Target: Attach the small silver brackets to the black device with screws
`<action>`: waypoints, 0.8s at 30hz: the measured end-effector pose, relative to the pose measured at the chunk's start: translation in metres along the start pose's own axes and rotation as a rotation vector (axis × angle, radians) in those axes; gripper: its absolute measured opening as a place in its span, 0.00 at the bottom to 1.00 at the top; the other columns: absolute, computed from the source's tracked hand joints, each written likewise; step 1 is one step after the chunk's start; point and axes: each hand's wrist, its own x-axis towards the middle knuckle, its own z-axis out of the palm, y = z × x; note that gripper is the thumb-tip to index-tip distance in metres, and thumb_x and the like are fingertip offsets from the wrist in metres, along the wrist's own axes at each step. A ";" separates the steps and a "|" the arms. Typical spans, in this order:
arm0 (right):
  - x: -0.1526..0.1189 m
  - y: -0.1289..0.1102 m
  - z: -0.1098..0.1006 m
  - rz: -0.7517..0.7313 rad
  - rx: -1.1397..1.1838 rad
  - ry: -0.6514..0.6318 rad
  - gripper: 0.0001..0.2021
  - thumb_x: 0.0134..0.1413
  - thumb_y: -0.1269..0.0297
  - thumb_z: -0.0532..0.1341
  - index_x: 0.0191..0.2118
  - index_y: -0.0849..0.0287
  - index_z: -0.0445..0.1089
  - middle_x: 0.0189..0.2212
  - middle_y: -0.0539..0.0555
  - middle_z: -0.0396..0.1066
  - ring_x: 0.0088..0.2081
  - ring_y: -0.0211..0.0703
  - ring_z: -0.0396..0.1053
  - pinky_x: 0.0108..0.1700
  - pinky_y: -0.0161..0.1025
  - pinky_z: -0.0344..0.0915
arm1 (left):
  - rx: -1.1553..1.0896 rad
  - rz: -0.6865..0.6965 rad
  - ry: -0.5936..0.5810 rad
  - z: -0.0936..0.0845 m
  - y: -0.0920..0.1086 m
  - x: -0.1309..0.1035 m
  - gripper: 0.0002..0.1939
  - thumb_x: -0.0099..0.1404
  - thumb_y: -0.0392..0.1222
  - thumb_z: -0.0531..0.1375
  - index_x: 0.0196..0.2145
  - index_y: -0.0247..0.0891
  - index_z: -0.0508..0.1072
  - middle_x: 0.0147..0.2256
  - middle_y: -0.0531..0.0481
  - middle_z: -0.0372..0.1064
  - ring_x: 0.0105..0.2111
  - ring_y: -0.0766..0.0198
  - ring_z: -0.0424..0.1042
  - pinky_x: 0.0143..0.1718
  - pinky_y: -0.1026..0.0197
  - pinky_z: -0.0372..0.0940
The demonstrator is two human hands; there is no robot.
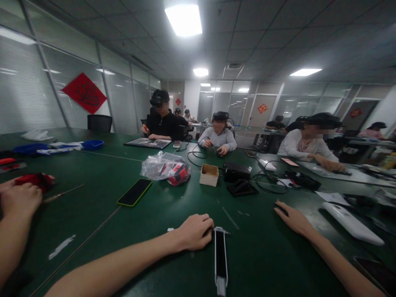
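Observation:
My left hand rests on the green table with its fingers curled together, a ring on one finger. Whatever may be inside it is hidden. Its fingertips are beside the top end of a long, narrow device with a white frame and a dark face, lying lengthwise in front of me. A thin piece sticks out to the right from that end. On the right, my right hand lies low on the table, fingers extended forward over a small dark object, partly covering it.
A green-edged phone, plastic bag, small open box and black box stand ahead. A white device is right. Another person's hands hold something red at left. People sit across the table.

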 end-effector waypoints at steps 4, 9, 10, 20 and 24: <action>-0.011 -0.018 -0.006 -0.039 -0.027 -0.004 0.26 0.58 0.53 0.48 0.57 0.63 0.60 0.59 0.60 0.56 0.59 0.52 0.57 0.59 0.49 0.54 | -0.013 -0.010 0.005 0.003 -0.002 0.003 0.05 0.65 0.37 0.49 0.38 0.39 0.63 0.36 0.49 0.64 0.32 0.64 0.66 0.34 0.63 0.59; -0.026 -0.033 -0.004 -0.081 -0.022 0.000 0.27 0.59 0.52 0.47 0.58 0.63 0.59 0.60 0.59 0.56 0.59 0.51 0.55 0.60 0.49 0.53 | -0.020 -0.017 -0.012 0.003 -0.003 0.004 0.06 0.65 0.38 0.49 0.38 0.38 0.64 0.36 0.49 0.64 0.33 0.64 0.65 0.34 0.62 0.59; -0.030 -0.037 -0.003 -0.098 -0.020 0.000 0.27 0.59 0.51 0.47 0.58 0.63 0.59 0.60 0.59 0.55 0.60 0.51 0.54 0.60 0.49 0.53 | -0.022 -0.018 -0.014 0.002 -0.003 0.004 0.06 0.65 0.38 0.49 0.38 0.38 0.64 0.37 0.49 0.64 0.32 0.64 0.65 0.34 0.62 0.59; -0.104 -0.101 0.006 -0.369 0.164 -0.057 0.25 0.60 0.51 0.49 0.61 0.53 0.56 0.62 0.52 0.52 0.62 0.48 0.50 0.62 0.51 0.50 | -0.030 -0.003 -0.009 0.007 -0.005 0.006 0.07 0.65 0.38 0.49 0.39 0.38 0.65 0.37 0.48 0.64 0.34 0.62 0.66 0.36 0.62 0.60; -0.123 -0.118 0.004 -0.397 0.202 -0.080 0.25 0.59 0.51 0.51 0.61 0.50 0.54 0.62 0.50 0.53 0.61 0.48 0.51 0.62 0.52 0.51 | -0.025 -0.015 -0.025 0.006 -0.004 0.005 0.07 0.65 0.38 0.49 0.39 0.39 0.64 0.38 0.48 0.64 0.34 0.62 0.66 0.36 0.62 0.60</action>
